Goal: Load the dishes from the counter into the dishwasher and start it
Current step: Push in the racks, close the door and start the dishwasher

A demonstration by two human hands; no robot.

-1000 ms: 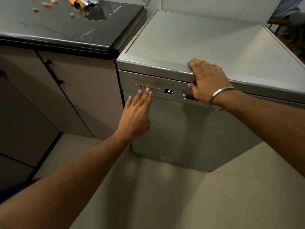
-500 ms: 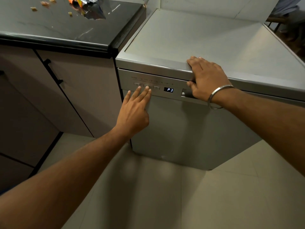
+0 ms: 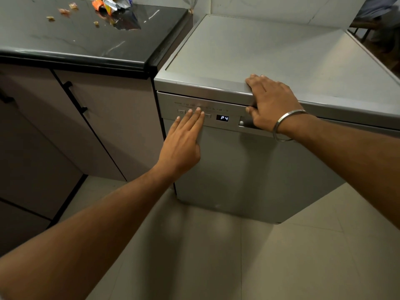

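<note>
A silver dishwasher (image 3: 249, 165) stands on the floor with its door closed. Its small display (image 3: 222, 118) reads P4. My left hand (image 3: 184, 144) lies flat against the control panel, fingers straight and together, with the fingertips on the buttons just left of the display. My right hand (image 3: 270, 105) rests over the front top edge of the machine, thumb under the lip by the door handle (image 3: 245, 123), a metal bangle on the wrist. No dishes are visible.
A black counter (image 3: 91, 37) adjoins the dishwasher on the left, with crumbs and a crumpled foil wrapper (image 3: 112, 5) at its back. Beige cabinet doors with black handles (image 3: 74, 98) sit below it. Tiled floor (image 3: 216, 256) lies in front.
The display has changed from P3 to P4. My left fingertips have shifted slightly up onto the buttons. My right hand has stayed on the top edge.
</note>
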